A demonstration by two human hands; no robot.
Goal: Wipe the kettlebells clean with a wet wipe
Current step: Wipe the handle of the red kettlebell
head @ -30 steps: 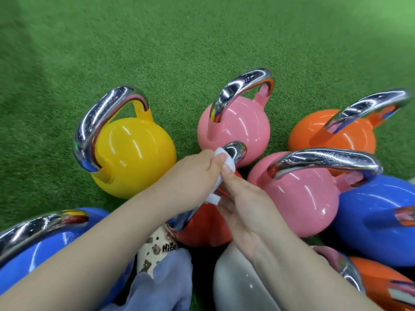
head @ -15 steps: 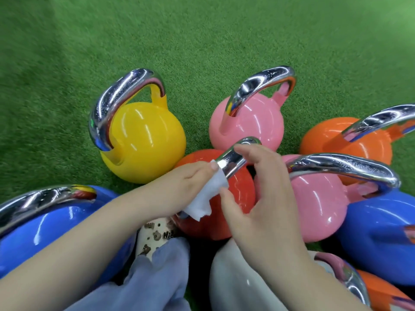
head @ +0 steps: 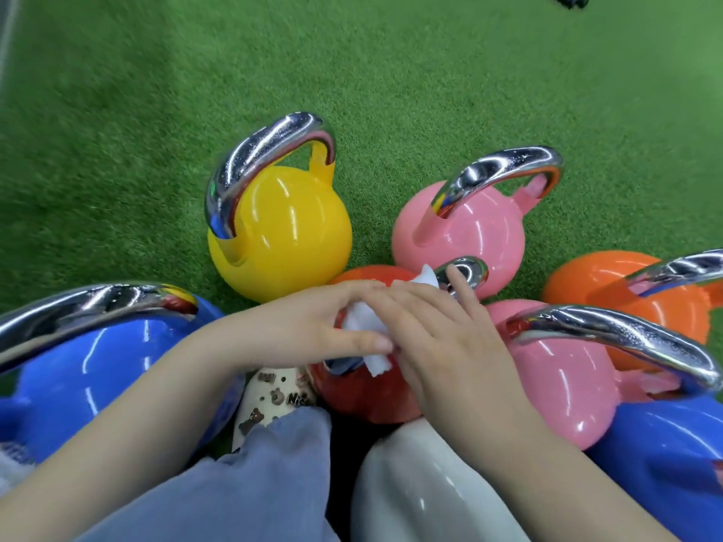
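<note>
Kettlebells sat bunched together on the turf [head: 391, 72] – both hands [head: 313, 326] met over the middle kettlebell's handle [head: 465, 269], wipe [head: 364, 324] between them. Two kettlebells stood behind it, others flanked left and right.

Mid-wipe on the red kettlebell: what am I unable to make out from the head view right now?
- Red kettlebell handle: mostly covered by both hands; only its chrome tip shows.
- Wipe: bunched under the left hand and right hand; its contact patch is hidden.
- White kettlebell: cut off by the bottom edge.
- Dark object at top: cropped, unidentifiable.
</note>
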